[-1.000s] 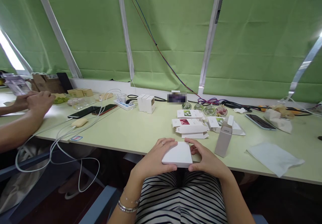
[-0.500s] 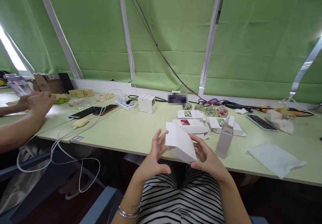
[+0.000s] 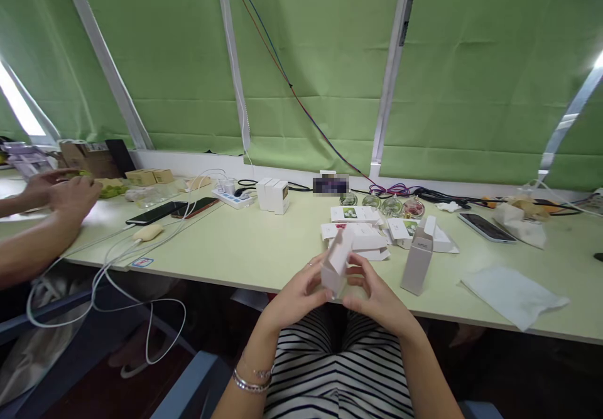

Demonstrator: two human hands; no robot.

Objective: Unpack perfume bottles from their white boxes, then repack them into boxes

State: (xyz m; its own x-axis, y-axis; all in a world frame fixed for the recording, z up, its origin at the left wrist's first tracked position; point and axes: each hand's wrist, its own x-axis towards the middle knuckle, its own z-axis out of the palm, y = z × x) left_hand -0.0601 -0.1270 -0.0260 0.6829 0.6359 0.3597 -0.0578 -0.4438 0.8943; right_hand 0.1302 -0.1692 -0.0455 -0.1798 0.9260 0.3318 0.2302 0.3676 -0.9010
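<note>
A small white carton [image 3: 337,261], tilted and slightly blurred, is between my two hands above the table's front edge. My left hand [image 3: 298,292] is closed on its left side, with the thumb low at the carton's bottom corner. On the other side, my right hand [image 3: 379,294] has its fingers curved and apart. Its fingertips are close against the carton's right edge; whether they touch is hard to tell. Just beyond lie flat white cartons with printed pictures [image 3: 362,237]. An upright white carton [image 3: 418,262] with its top flap raised stands right of my right hand.
Several clear round ornaments [image 3: 392,206] sit behind the flat cartons. Closed white boxes [image 3: 273,195] stand at back centre. A white cloth [image 3: 513,296] and a phone [image 3: 487,227] lie right. Leftward are phones [image 3: 157,212], a looped white cable [image 3: 106,268] and another person's hands [image 3: 75,196].
The carton has turned from broad and flattened to a narrow upright tilt. My left hand has closed on it from an open pose, while my right fingers have loosened around its side.
</note>
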